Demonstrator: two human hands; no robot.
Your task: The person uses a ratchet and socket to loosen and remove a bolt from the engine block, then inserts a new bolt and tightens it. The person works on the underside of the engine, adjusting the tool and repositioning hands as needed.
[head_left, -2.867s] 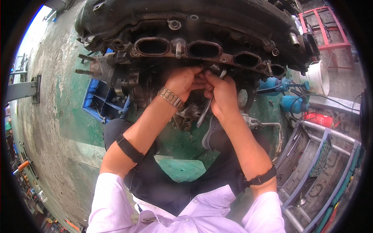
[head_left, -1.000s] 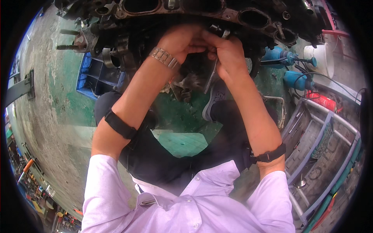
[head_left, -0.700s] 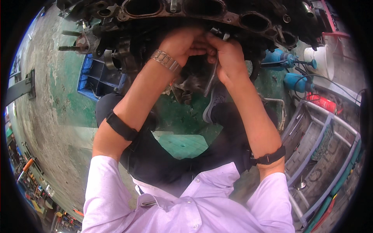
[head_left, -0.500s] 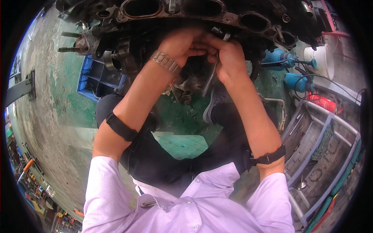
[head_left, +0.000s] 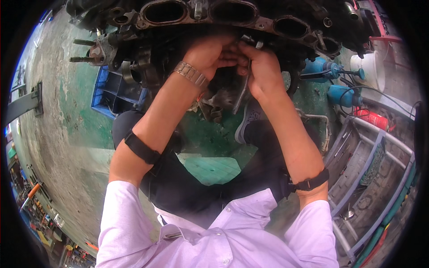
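Both hands are pressed together under a dark, greasy metal engine block (head_left: 232,18) at the frame's top.

A slim silver metal wrench (head_left: 243,91) is gripped in the right hand (head_left: 261,73), apparently for leverage; the left hand (head_left: 210,51) is curled beside it, steadying, its grasp hidden. Blue power tools (head_left: 333,78) lie upper right.

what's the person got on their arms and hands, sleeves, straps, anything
Both hands are bare. The left hand has a metal link watch at the wrist. Each forearm carries a black strap, and pale lilac shirt sleeves are rolled up above the elbows. The right hand wears nothing.
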